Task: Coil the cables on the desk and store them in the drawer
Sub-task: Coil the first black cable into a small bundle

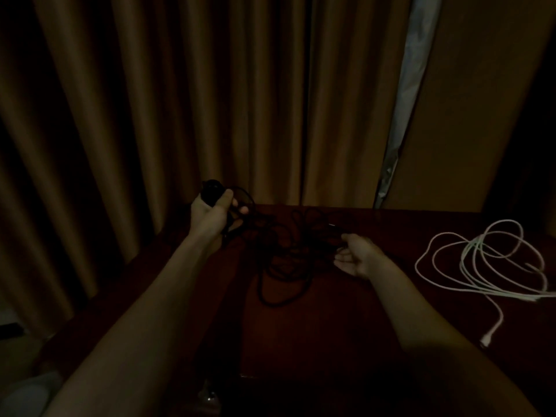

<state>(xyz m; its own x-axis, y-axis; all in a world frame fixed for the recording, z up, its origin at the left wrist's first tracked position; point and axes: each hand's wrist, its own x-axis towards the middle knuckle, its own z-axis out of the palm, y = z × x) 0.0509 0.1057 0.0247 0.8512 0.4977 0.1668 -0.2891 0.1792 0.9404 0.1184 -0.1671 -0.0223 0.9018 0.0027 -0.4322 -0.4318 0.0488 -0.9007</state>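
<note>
The left grip (210, 215) is clamped on a black block (211, 191), a rounded dark piece that looks like the plug or adapter end of the black cable (285, 248). The thumb lies across its front and the fingers curl behind it. A few thin loops of the same cable pass through those fingers and hang below the palm. This grip is raised over the far left corner of the counter (331, 326), up and to the left of the black cable's tangle.

The right grip (355, 255) sits at the tangle's right edge, low over the counter, palm turned inward and fingers loosely bent toward the strands. The light is too dim to tell whether it pinches a strand or only touches one.

The black cable itself lies uncoiled in a loose heap on the dark red-brown counter between the two forearms, with one wide loop sagging toward the near side.

Well to the right of the tangle, apart from it, a white cable (478, 248) lies in open loops on the counter, and its white connector (486, 341) trails toward the near edge.

Behind the tangle hang brown pleated curtains (180, 100), with a pale strip (412, 85) showing at their right edge.
</note>
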